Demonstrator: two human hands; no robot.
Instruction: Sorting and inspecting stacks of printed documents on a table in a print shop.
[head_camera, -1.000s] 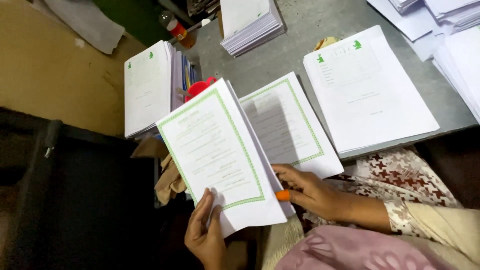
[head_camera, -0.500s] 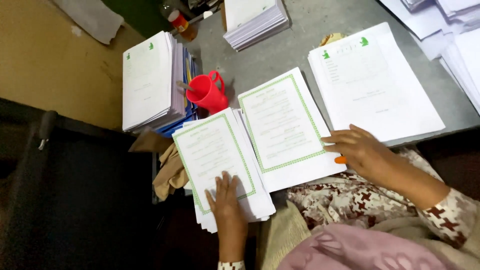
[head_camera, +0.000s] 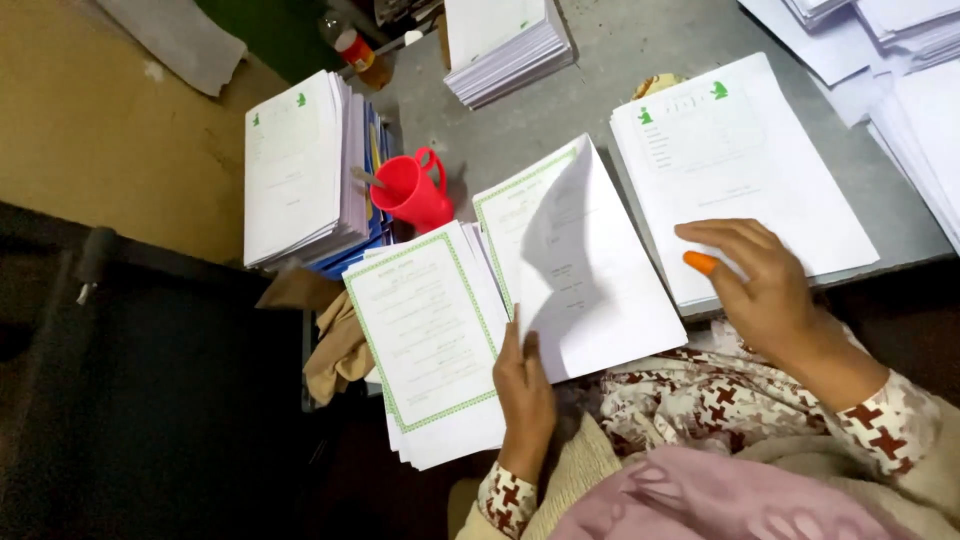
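left hand (head_camera: 525, 390) is lying flat, fingers together and extended, pressing the right edge of the green-bordered stack (head_camera: 430, 340) that is overhanging the table's near edge; it is also touching the bottom left corner of the lifted sheet (head_camera: 590, 270). not gripping anything, just pinning down. the stack's long axis is running away from the person, tilted slightly left, and it is sitting directly ahead-left of those fingertips.

right hand (head_camera: 765, 285) is hovering over the near edge of the right pile (head_camera: 740, 170), fingers loosely spread and half curled, holding nothing visible; an orange finger cot (head_camera: 702, 263) is sitting on one digit, hard to tell which. the lifted sheet is lying just left of this hand, between the two hands, its right edge closest to the right fingertips, so the right hand is nearer that edge and the left is nearer the bottom corner. sheet is bowing upward, casting a shadow on itself.

red mug (head_camera: 415, 190) is standing just beyond the stack, between it and the tall pile (head_camera: 300, 165).

hidden: what is under the lifted sheet, whether right fingertips are actually touching paper, the stack's lower end fading into dark.
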